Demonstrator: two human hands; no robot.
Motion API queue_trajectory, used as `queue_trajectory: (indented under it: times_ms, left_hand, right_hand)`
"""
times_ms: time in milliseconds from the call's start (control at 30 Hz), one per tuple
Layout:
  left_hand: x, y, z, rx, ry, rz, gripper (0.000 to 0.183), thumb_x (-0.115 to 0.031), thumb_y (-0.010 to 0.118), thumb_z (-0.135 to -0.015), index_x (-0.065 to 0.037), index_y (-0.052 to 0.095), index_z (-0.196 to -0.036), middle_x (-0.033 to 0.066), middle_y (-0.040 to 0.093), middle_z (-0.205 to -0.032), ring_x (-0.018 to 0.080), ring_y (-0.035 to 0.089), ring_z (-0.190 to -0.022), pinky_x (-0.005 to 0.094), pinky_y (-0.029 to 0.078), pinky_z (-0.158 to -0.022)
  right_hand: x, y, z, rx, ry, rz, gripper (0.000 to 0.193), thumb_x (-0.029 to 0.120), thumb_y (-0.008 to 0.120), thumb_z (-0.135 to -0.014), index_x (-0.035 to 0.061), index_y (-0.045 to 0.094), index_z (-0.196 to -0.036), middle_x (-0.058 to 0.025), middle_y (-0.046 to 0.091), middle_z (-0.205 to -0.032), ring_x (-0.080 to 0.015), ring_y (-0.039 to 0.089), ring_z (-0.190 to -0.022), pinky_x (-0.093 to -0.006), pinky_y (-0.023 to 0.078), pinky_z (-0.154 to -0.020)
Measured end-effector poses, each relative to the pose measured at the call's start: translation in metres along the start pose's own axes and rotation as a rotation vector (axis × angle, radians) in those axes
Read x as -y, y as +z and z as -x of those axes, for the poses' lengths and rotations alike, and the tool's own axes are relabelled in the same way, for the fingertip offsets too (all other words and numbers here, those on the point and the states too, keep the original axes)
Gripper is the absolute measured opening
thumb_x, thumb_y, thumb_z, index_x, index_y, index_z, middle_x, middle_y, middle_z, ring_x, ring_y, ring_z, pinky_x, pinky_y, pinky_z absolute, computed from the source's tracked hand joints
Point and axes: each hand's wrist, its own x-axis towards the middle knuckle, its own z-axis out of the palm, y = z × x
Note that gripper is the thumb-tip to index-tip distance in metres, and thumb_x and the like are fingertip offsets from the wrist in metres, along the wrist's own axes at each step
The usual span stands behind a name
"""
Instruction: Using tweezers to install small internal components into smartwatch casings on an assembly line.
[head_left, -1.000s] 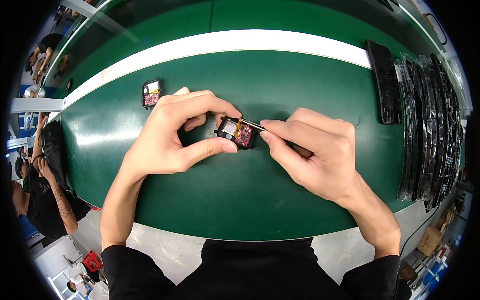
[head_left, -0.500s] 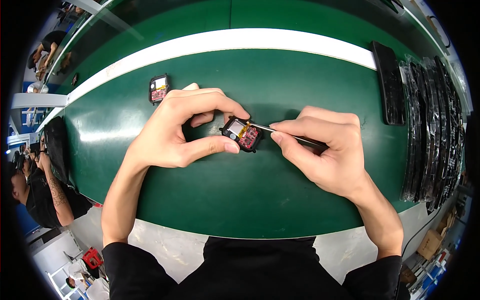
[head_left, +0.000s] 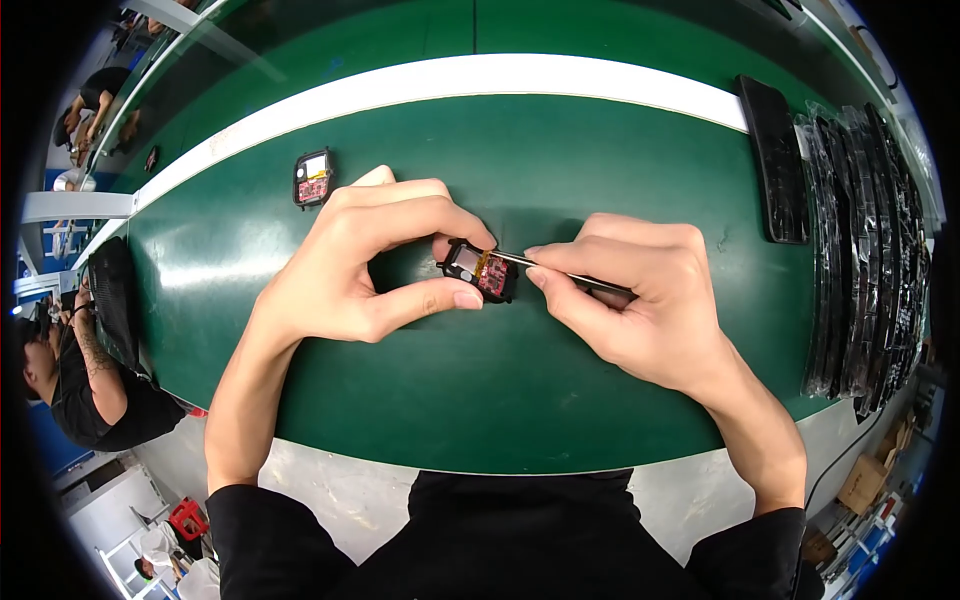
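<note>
Between the thumb and fingers of my left hand (head_left: 375, 255) is a small black device housing (head_left: 478, 271), its inside facing up. A red circuit board, a silvery block and a yellow-orange strip show in it. My right hand (head_left: 640, 290) pinches dark metal tweezers (head_left: 575, 275) like a pen. Their tip meets the housing's upper edge near the yellow strip; whether the tip grips anything is too small to tell. A second open housing (head_left: 313, 178) with a similar red board lies on the green table, beyond my left hand.
At the right stands a row of black trays in clear plastic wrap (head_left: 860, 260), with a black tray (head_left: 773, 160) beside it. A white raised rail (head_left: 450, 80) crosses the far side of the green table (head_left: 480, 400). Another person (head_left: 90, 370) works at the left by a black mesh item (head_left: 115, 300).
My right hand and the tweezers have moved slightly left, the tip further over the housing. The housing is tilted a little differently in my left hand.
</note>
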Motion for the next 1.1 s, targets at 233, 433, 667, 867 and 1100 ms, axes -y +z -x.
queue_trajectory:
  times_ms: [233,433,667,867,1100]
  left_hand:
    - [0.0,0.0,-0.002,0.008,0.014,-0.021,0.046,-0.034,0.095,-0.078,-0.005,0.084,-0.112,0.0045,0.077,-0.093,0.0181,0.064,-0.08,0.0349,0.036,-0.077]
    - [0.0,0.0,0.001,0.001,-0.018,-0.018,0.052,-0.032,0.097,-0.075,-0.005,0.083,-0.118,0.0036,0.073,-0.09,0.0163,0.058,-0.076,0.0337,0.035,-0.075]
    - [-0.001,0.001,-0.003,0.0,-0.001,-0.042,0.056,-0.028,0.097,-0.074,-0.006,0.081,-0.123,0.003,0.067,-0.089,0.016,0.055,-0.074,0.0336,0.035,-0.074]
    - [-0.004,0.005,0.003,-0.035,0.015,-0.052,0.062,-0.023,0.1,-0.072,-0.008,0.079,-0.129,0.0006,0.067,-0.094,0.016,0.049,-0.075,0.0331,0.036,-0.074]
    - [-0.002,0.003,0.01,-0.022,-0.066,0.104,0.078,-0.003,0.093,-0.074,-0.008,0.064,-0.146,0.0023,0.068,-0.103,0.0136,0.046,-0.08,0.0299,0.04,-0.073]
  right_hand:
    - [-0.004,0.0,0.002,-0.026,-0.068,0.021,0.016,-0.004,0.086,-0.086,0.0001,0.087,-0.101,-0.0059,0.066,-0.067,-0.0118,0.056,-0.053,-0.0304,0.036,-0.049]
    - [-0.001,-0.004,0.0,-0.025,-0.059,0.036,0.016,-0.004,0.086,-0.086,-0.001,0.086,-0.102,-0.0056,0.067,-0.067,-0.0113,0.057,-0.056,-0.0301,0.038,-0.05]
    - [0.001,-0.002,0.0,-0.133,0.112,-0.107,0.012,0.002,0.082,-0.098,-0.0002,0.081,-0.11,-0.0072,0.071,-0.081,-0.0116,0.06,-0.061,-0.0293,0.045,-0.054]
    - [0.016,0.003,0.0,-0.001,0.111,0.016,0.023,0.011,0.083,-0.097,0.0034,0.078,-0.118,-0.0063,0.066,-0.081,-0.0153,0.062,-0.064,-0.034,0.047,-0.055]
    - [0.012,0.022,0.003,0.045,-0.014,0.307,0.047,0.022,0.096,-0.082,0.0044,0.077,-0.122,-0.0058,0.068,-0.084,-0.0194,0.068,-0.067,-0.0343,0.054,-0.058]
